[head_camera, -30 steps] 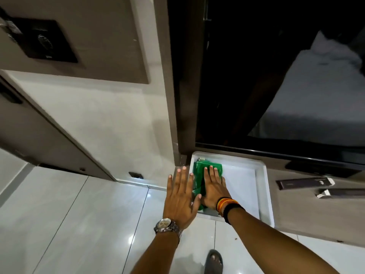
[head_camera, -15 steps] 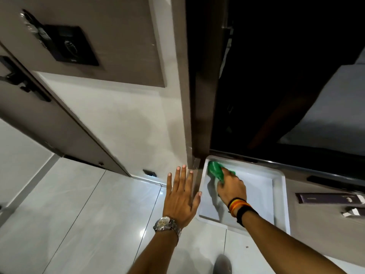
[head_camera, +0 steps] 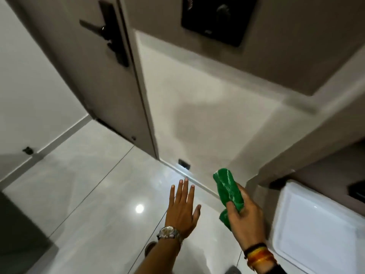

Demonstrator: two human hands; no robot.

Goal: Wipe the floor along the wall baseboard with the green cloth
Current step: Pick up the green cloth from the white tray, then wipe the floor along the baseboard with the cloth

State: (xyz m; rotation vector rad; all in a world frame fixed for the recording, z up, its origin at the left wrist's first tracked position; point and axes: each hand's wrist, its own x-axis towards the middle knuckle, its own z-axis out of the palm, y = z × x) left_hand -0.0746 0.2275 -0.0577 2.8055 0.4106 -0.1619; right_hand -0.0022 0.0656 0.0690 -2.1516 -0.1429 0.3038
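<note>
My right hand (head_camera: 245, 220) grips the crumpled green cloth (head_camera: 229, 191) and holds it in the air, above the glossy floor near the foot of the white wall. The narrow baseboard (head_camera: 199, 183) runs along the wall's bottom just left of the cloth. My left hand (head_camera: 182, 210), with a wristwatch, is flat with fingers spread over the floor tiles, fingertips close to the baseboard. It holds nothing.
A white tray (head_camera: 314, 220) lies at the right under a cabinet edge. A brown door (head_camera: 102, 80) with a dark handle stands at the left. A small dark block (head_camera: 184, 163) sits low on the wall. Sandalled feet show at the bottom edge.
My right hand lifted the green cloth out of the white tray and carried it left toward the wall. The view swung left; the left hand stayed spread.
</note>
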